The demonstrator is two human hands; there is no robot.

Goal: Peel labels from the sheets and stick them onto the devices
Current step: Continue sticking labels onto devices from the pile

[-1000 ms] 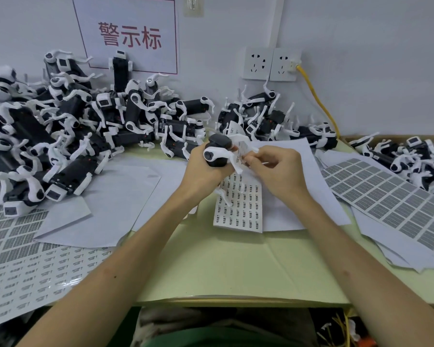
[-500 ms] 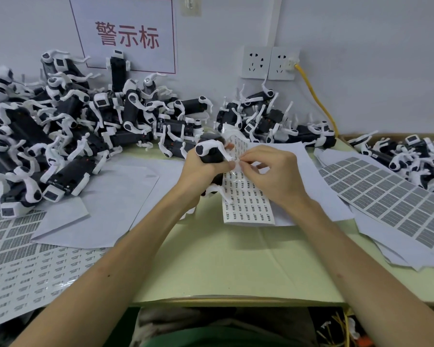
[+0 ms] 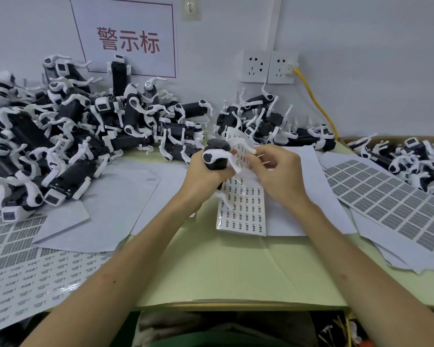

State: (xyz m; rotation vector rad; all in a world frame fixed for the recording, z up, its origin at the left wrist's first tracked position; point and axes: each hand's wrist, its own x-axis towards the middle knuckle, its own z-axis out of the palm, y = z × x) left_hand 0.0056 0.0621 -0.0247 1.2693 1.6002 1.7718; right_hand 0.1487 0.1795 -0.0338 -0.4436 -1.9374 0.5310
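Head-cam view, looking down at a pale green worktop (image 3: 223, 266). The left hand (image 3: 206, 176) is closed round one black-and-white device (image 3: 216, 156), held upright just above the worktop. The right hand (image 3: 278, 176) is close beside it, fingertips pinching the curled top edge of a label sheet (image 3: 243, 206). The sheet's lower part lies flat on white paper btwn the forearms. Can't tell whether a label is already off the backing; it's too small and partly hidden by fingers.

A big pile of the same devices (image 3: 85, 136) sits at the back left, w/ more in a box (image 3: 411, 159) at right. Grey label sheets (image 3: 386, 196) lie at right.

Risks, as a guess: the lifted sheet could crease or fold onto itself, a peeled label could stick to a finger or go on crooked, and the device's thin white parts could snag the sheet since they touch it.

Vs 0.5 s ago: the hands were pressed thumb to thumb over the sheet. Now there's a small gap btwn them, w/ the curled sheet top showing in it. The left-hand grip on the device looks unchanged.
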